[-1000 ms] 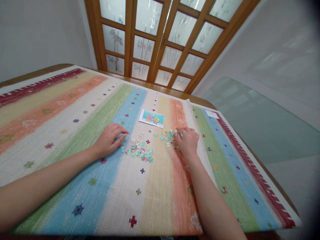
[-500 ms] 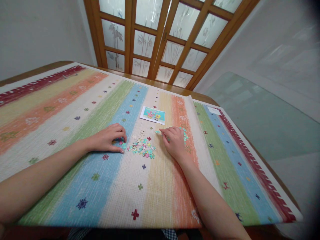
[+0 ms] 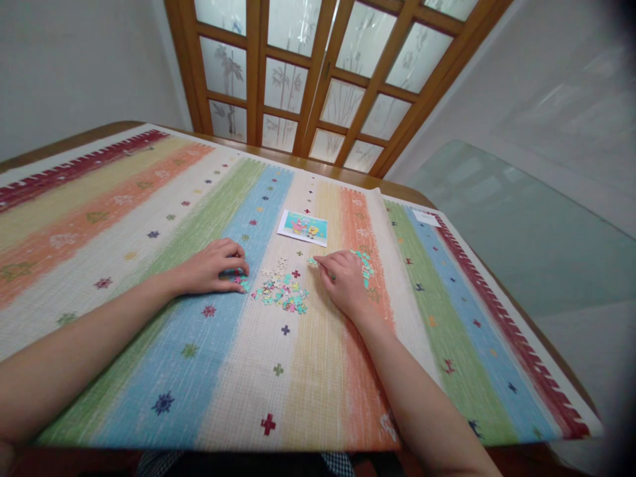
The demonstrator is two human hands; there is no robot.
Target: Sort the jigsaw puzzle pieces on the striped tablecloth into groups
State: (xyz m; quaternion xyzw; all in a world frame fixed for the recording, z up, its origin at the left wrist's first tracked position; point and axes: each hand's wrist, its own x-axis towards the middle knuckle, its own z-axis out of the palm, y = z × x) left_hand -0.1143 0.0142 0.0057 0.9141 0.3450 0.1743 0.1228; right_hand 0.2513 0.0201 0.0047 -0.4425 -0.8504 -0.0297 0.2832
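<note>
My left hand (image 3: 216, 266) rests on the blue stripe of the cloth, fingers curled and the thumb apart from them. Several puzzle pieces (image 3: 240, 281) lie in the gap under that hand, partly hidden. My right hand (image 3: 345, 278) is closed in a pinch, its fingertips at a small turquoise puzzle piece (image 3: 312, 262). Between the hands spreads a loose pile of puzzle pieces (image 3: 283, 295), mostly turquoise with some pink and yellow. More turquoise pieces (image 3: 366, 268) lie just beyond my right hand, partly covered by it.
A picture card (image 3: 305, 227) with cartoon figures lies behind the pile. The striped tablecloth (image 3: 238, 371) covers the table. A white paper (image 3: 426, 218) is near the far right edge. Wooden doors with glass panes (image 3: 281, 86) stand behind the table.
My left hand has moved slightly away from me, and its thumb has shifted up, closer to the fingers. The right hand stays almost in place, still pinching.
</note>
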